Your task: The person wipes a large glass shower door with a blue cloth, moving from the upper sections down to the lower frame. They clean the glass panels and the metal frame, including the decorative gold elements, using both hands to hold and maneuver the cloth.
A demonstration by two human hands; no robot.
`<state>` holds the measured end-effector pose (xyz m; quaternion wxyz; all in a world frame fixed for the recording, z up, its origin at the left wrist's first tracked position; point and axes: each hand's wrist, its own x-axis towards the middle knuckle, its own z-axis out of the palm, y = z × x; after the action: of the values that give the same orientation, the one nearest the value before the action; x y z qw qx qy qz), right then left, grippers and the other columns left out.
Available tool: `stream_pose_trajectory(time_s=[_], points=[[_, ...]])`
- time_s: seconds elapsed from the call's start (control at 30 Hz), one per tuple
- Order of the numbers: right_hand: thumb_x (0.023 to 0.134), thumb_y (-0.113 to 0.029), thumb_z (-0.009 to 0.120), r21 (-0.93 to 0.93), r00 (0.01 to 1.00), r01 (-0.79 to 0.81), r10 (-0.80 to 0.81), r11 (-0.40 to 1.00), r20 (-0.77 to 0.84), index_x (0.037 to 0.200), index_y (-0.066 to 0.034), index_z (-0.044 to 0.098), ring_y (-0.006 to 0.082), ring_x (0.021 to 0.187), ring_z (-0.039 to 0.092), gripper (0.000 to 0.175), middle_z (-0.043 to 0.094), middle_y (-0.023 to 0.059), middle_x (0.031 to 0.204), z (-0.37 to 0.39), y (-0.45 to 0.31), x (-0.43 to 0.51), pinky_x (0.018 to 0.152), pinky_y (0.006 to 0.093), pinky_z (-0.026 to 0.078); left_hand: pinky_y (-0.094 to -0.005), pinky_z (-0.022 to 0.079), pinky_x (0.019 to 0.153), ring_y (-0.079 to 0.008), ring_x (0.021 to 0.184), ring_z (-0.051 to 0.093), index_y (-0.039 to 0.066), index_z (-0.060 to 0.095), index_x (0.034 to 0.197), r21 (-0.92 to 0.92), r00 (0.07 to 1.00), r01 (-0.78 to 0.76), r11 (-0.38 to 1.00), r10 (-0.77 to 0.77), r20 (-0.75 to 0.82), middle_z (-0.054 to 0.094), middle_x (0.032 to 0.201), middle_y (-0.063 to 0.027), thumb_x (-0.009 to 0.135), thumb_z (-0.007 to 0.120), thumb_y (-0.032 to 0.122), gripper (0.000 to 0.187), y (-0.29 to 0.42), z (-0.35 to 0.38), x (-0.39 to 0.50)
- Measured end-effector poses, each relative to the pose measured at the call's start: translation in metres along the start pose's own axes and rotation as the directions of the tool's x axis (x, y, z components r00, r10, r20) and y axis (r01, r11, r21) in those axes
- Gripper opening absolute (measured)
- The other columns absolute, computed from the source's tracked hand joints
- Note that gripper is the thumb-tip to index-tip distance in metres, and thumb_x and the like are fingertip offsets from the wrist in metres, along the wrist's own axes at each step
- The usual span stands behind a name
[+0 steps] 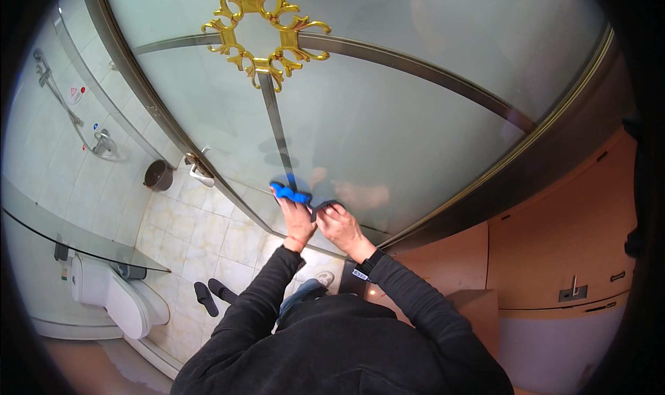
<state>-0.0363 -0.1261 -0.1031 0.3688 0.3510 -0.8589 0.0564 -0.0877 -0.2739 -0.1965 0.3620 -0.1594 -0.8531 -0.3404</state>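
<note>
A bright blue and dark grey cloth (292, 193) is against the lower part of a frosted glass door panel (395, 130), over its narrow metal upright bar. My left hand (298, 222) presses the blue part, fingers stretched up behind it. Just to the right, my right hand (340, 232) has its bent fingers on the dark grey edge of the same cloth. The two hands nearly touch. A gilded scroll ornament (262, 66) sits higher on the door, where the metal bars cross. Faint reflections of the hands show in the glass.
Left of the door are a brown bucket (159, 175), a white toilet (122, 301), black slippers (207, 299) and a wall shower (57, 91). A door handle (199, 170) juts from the frame's left edge. Wooden cabinets (556, 228) stand right.
</note>
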Motion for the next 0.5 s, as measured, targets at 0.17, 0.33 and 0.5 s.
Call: stream_pose_trajectory(time_s=[0.17, 0.33, 0.5], points=[[0.083, -0.01, 0.065, 0.069, 0.987, -0.021, 0.009, 0.997, 0.163, 0.094, -0.0019, 0.07, 0.0199, 0.093, 0.062, 0.015, 0.062, 0.0051, 0.088, 0.01, 0.0, -0.077, 0.089, 0.0333, 0.05, -0.0681, 0.023, 0.114, -0.0559, 0.142, 0.025, -0.005, 0.049, 0.133, 0.113, 0.847, -0.123, 0.986, 0.045, 0.53, 0.042, 0.138, -0.0349, 0.088, 0.069, 0.041, 0.068, -0.004, 0.0, -0.091], [0.081, -0.006, 0.065, 0.161, 0.971, -0.12, 0.082, 0.98, 0.224, 0.092, -0.0032, 0.07, 0.0241, 0.089, 0.061, 0.012, 0.058, 0.0074, 0.084, -0.029, 0.011, -0.107, 0.088, 0.0361, 0.052, -0.0654, 0.022, 0.115, -0.0495, 0.138, 0.035, 0.001, 0.057, 0.128, -0.031, 0.778, -0.329, 0.944, 0.289, 0.557, 0.047, 0.138, -0.0295, 0.09, 0.065, 0.044, 0.058, 0.03, 0.007, -0.089], [0.076, 0.008, 0.067, 0.234, 0.918, -0.327, 0.366, 0.916, -0.152, 0.11, -0.0018, 0.072, 0.0316, 0.084, 0.062, 0.036, 0.059, 0.0142, 0.092, -0.096, 0.012, -0.077, 0.078, 0.0395, 0.056, -0.0735, 0.01, 0.113, -0.0615, 0.141, 0.019, 0.012, 0.063, 0.125, -0.059, 0.893, -0.391, 0.919, 0.394, 0.216, 0.036, 0.144, -0.0375, 0.087, 0.064, 0.052, 0.055, 0.1, 0.017, -0.021]])
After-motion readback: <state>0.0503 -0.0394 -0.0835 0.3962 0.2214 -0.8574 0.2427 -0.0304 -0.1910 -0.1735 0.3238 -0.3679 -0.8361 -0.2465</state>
